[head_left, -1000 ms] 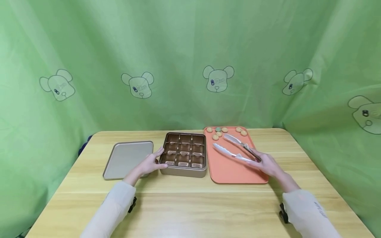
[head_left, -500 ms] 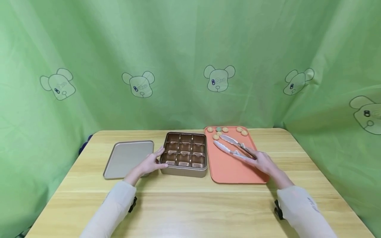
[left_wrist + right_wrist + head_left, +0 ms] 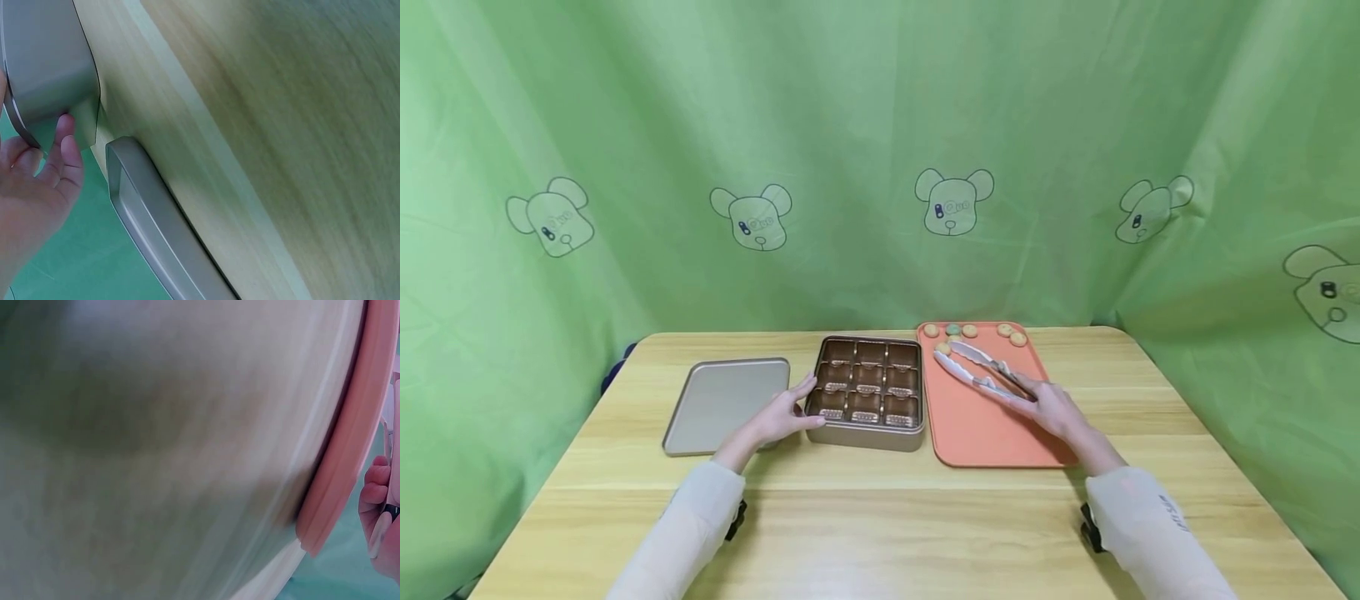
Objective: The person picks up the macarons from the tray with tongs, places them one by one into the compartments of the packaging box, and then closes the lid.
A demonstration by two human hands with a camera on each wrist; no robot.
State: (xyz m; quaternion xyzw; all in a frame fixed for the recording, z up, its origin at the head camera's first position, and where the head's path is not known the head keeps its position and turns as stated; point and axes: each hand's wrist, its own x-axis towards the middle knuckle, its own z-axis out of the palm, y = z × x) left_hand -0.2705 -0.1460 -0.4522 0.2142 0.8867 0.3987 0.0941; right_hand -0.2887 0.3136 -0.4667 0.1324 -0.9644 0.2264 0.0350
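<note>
In the head view, my right hand (image 3: pixel 1051 408) grips metal tongs (image 3: pixel 988 385) over the orange tray (image 3: pixel 977 437). The tongs' arms are spread, and their tips are at a round tan cookie (image 3: pixel 943 347); whether they touch it I cannot tell. My left hand (image 3: pixel 778 417) rests at the near left corner of a square tin (image 3: pixel 865 435), thumb at the front and fingers along the left side. Its fingertips touch the tin's wall (image 3: pixel 53 69) in the left wrist view. A brown divided insert (image 3: pixel 867 379) lines the tin. The right wrist view shows only part of my right hand (image 3: pixel 378 494).
Several other cookies lie along the tray's far end, one of them a green cookie (image 3: pixel 953 330). Left of the tin lies a flat metal lid (image 3: pixel 722 404), partly behind my left hand. A green curtain (image 3: pixel 850 250) hangs behind the wooden table (image 3: pixel 910 533).
My right hand has moved left and slightly forward, bringing the tongs' tips to the near-left cookie. The tongs' arms have drawn closer together. My left hand stays at the tin.
</note>
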